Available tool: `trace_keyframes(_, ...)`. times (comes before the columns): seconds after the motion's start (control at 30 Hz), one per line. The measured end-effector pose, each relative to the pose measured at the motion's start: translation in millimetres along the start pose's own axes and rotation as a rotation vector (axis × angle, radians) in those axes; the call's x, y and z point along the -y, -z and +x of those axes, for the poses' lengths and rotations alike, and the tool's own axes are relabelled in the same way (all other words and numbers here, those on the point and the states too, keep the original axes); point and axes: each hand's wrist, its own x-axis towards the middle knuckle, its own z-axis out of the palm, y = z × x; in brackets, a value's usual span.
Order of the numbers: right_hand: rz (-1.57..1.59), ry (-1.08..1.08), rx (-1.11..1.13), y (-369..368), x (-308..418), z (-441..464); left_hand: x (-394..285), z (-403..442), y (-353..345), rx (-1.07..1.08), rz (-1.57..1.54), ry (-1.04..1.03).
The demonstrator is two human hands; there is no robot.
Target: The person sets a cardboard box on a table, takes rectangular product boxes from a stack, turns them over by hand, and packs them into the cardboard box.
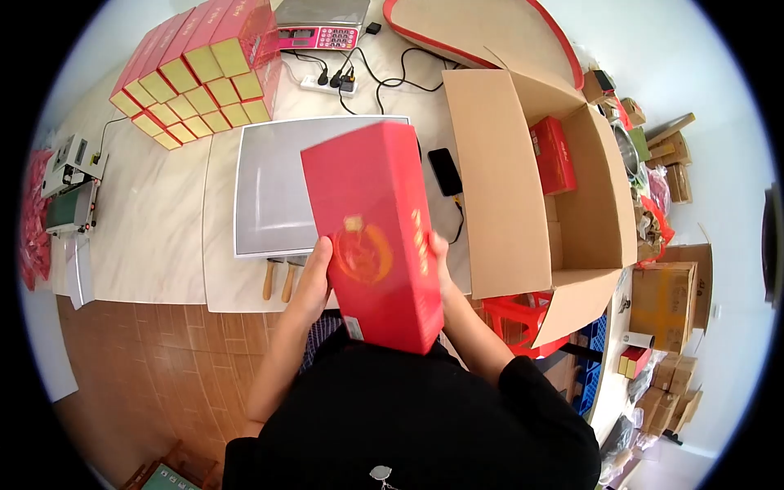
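A long red gift box [371,212] with gold printing is held up in front of my chest, slightly tilted. My left hand [317,273] grips its left side, thumb on the front face. On the opposite side, my right hand [442,265] presses against the box, its fingers partly hidden behind it. Behind the gift box lies a grey flat panel [273,192] with a white rim on the table. To the right stands an open cardboard carton [502,196], and one red box [555,155] sits inside it.
Stacked red and gold boxes [192,69] stand at the back left. A pink scale [318,37], a power strip [328,84] with black cables and a phone [445,171] are on the table. Two wooden-handled tools [279,282] lie near the front edge. A red stool [518,318] is under the carton.
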Motion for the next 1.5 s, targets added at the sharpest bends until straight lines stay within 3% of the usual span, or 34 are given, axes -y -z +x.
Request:
trace_keyframes(0.1, 0.373, -0.098, 0.282, 21, -16, 30, -22, 1, -8, 0.072, 0.082, -0.042)
trace_keyframes(0.33, 0.194, -0.086, 0.119, -1, -18, 41, -46, 2, -15, -0.067, 0.266, -0.249)
trace_keyframes(0.5, 0.149, -0.03, 0.082, -7, -11, 43, -47, -4, -2, -0.111, 0.094, -0.047)
trace_keyframes(0.63, 0.144, -0.055, 0.042, -13, -10, 42, -36, -2, 1, -0.125, 0.128, -0.045)
trace_keyframes(0.73, 0.282, -0.12, 0.034, -6, -19, 47, -20, 6, 6, -0.187, -0.063, -0.035)
trace_keyframes(0.8, 0.421, -0.035, 0.134, -4, -24, 49, -28, 9, 6, -0.059, -0.093, 0.042)
trace_keyframes(0.83, 0.302, 0.04, 0.128, -5, -24, 49, -18, 13, 20, -0.076, 0.028, -0.005)
trace_keyframes(0.87, 0.375, 0.037, 0.252, -1, -25, 47, -8, 16, 34, -0.098, 0.149, -0.051)
trace_keyframes(0.93, -0.165, 0.151, -0.027, 2, -18, 43, 12, 17, 54, -0.013, 0.677, -0.247)
trace_keyframes(0.97, -0.354, 0.177, -0.113, 2, -14, 42, 3, 16, 47, 0.0, 0.725, -0.328)
trace_keyframes(1.0, -0.29, 0.218, -0.041, 6, -12, 40, -4, 17, 33, -0.024, 0.718, -0.341)
trace_keyframes(1.07, -0.24, 0.26, 0.041, 19, -14, 46, -42, 17, -9, -0.249, 0.465, -0.649)
trace_keyframes(1.13, 0.151, 0.208, 0.421, 46, -23, 71, -47, 17, 2, -0.207, 0.416, -0.673)
trace_keyframes(1.2, 0.331, 0.16, 0.619, 41, -14, 76, -57, 11, 5, -0.165, 0.366, -0.693)
trace_keyframes(1.27, 0.194, 0.21, 0.423, 9, 3, 66, -78, -1, 0, -0.023, 0.313, -0.538)
trace_keyframes(1.4, 0.06, 0.206, 0.373, -36, 24, 62, -78, -3, -6, -0.147, 0.265, -0.46)
trace_keyframes(1.47, -0.01, 0.253, 0.321, -40, 25, 72, -83, 0, -8, -0.175, 0.304, -0.487)
trace_keyframes(1.5, -0.055, 0.214, 0.381, -43, 28, 76, -86, 3, -9, -0.293, 0.587, -0.682)
